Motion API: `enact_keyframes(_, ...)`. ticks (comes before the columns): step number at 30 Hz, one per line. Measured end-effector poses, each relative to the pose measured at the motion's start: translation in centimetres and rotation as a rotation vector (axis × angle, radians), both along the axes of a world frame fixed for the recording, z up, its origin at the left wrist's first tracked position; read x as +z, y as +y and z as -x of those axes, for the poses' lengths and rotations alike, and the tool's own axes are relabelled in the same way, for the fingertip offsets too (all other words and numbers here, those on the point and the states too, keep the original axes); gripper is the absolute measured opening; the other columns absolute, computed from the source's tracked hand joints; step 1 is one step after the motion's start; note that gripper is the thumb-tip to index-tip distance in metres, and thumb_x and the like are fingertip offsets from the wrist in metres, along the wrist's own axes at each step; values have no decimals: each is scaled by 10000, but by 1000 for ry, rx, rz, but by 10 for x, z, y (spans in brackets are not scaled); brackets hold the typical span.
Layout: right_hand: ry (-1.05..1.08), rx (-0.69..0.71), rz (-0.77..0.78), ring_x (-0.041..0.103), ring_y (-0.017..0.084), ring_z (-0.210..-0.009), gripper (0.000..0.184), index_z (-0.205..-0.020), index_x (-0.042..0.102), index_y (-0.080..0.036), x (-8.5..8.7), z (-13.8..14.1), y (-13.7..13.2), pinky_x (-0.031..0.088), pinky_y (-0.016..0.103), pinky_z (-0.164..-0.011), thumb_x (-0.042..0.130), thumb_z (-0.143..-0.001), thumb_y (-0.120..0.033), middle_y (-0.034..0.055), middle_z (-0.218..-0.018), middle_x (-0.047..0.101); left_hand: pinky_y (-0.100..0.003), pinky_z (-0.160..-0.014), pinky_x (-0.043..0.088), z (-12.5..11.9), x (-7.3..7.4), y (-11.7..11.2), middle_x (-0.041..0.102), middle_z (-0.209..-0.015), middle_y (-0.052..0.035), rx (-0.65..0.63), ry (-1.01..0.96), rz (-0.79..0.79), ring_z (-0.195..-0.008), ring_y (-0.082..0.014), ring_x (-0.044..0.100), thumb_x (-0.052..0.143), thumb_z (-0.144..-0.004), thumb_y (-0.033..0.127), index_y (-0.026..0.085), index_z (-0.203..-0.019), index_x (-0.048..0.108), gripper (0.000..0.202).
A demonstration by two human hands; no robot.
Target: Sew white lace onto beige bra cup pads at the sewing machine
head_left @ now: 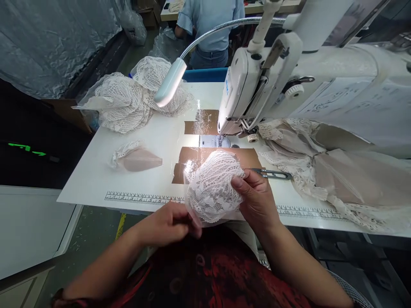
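Note:
My right hand (257, 196) pinches the right edge of a white lace cup piece (215, 188), thumb on top. The piece is rounded, with sheer fabric showing along its lower left edge. My left hand (175, 224) is at that lower left edge, in front of the table edge; its fingers are curled, slightly blurred and partly hidden, so I cannot tell whether they grip the fabric. Behind the lace stands the white sewing machine (237, 94), its needle area above the metal plate (210, 141). Thread snips (272, 173) lie just beyond my right hand.
Lace pieces (123, 102) are heaped at the back left, with a beige cup piece (139, 159) nearer me. Beige and lace pieces (349, 175) spread at right. A lamp (170, 83) hangs over the table (93, 171). A person in a blue shirt (210, 25) sits beyond.

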State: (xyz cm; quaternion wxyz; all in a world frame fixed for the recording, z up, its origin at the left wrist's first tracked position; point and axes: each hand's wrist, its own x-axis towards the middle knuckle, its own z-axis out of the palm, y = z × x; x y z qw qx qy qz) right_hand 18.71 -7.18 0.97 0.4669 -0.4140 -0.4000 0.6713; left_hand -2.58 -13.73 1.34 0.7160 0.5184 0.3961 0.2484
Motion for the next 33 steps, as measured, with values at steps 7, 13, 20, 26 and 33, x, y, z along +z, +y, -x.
enact_keyframes(7, -173, 451, -166, 549, 104, -622, 115, -774, 653, -201, 11, 4, -12, 444, 219, -566, 710, -765, -301, -15, -708, 629, -330, -940, 440, 26, 33, 15, 611, -1190, -79, 224, 419, -629, -1073, -235, 559, 787, -666, 334, 223, -1219, 543, 614)
enact_keyframes(13, -316, 338, -382, 618, 154, -780, 134, -738, 662, -202, 15, 11, -14, 501, 280, -688, 624, -832, -289, 35, -856, 670, -225, -647, 451, 3, 24, 17, 641, -853, -11, 94, 427, -564, -708, -124, 570, 579, -863, 314, 180, -1057, 601, 236)
enact_keyframes(20, -333, 262, -383, 616, 132, -680, 131, -702, 637, -191, 6, 14, -12, 492, 248, -600, 640, -808, -267, 23, -765, 680, -220, -693, 458, 5, 24, 19, 665, -923, -18, 125, 379, -575, -766, -128, 594, 595, -857, 273, 186, -1063, 614, 224)
enact_keyframes(26, -372, 261, -365, 594, 128, -622, 152, -679, 624, -185, 3, 17, -13, 457, 243, -547, 637, -806, -268, 22, -705, 677, -200, -642, 437, 2, 23, 25, 642, -813, 5, 158, 378, -534, -699, -105, 562, 600, -860, 275, 177, -976, 636, 156)
enact_keyframes(33, -377, 298, -342, 608, 141, -650, 151, -698, 630, -179, 2, 14, -9, 465, 254, -567, 641, -806, -284, 36, -739, 690, -185, -576, 390, -4, 19, 34, 569, -713, 15, 190, 319, -400, -641, -84, 479, 582, -876, 320, 153, -850, 636, 177)
